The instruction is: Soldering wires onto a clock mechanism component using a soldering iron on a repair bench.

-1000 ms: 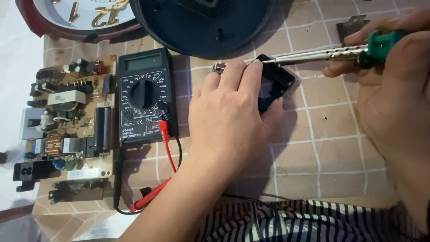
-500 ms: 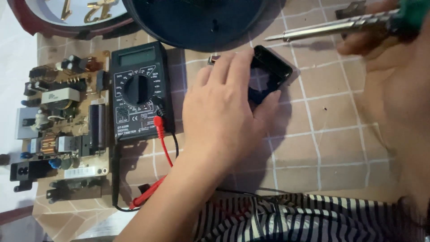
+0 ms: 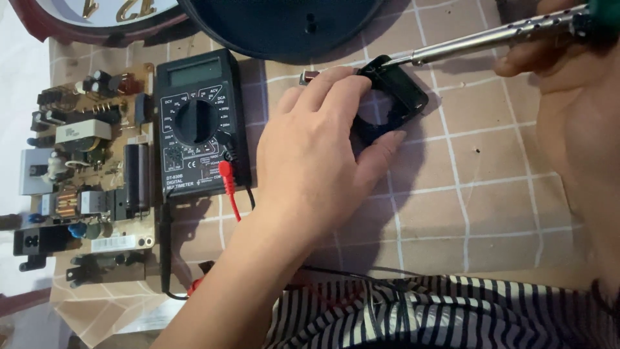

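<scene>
1. The tabletop (image 3: 504, 194) wears a tan cloth with a white grid, soft and a little creased.
2. A dark round casing (image 3: 284, 26) lies at the far edge, smooth moulded plastic.
3. A bare circuit board (image 3: 84, 174) sits far left, bristling with stiff, breakable parts.
4. A black multimeter (image 3: 194, 123) lies beside it, its red probe lead (image 3: 227, 187) plugged in.
5. The left hand (image 3: 316, 161) has its grip closed over a small black plastic frame (image 3: 400, 94), fingers on top and thumb at the near edge, pinning it to the cloth. The frame looks light, rigid and slick, best held by its outer rim.
6. The right hand (image 3: 568, 58) has its grip wrapped round a green-handled soldering iron (image 3: 491, 39), metal tip touching the frame's far corner; hold only the handle.
</scene>
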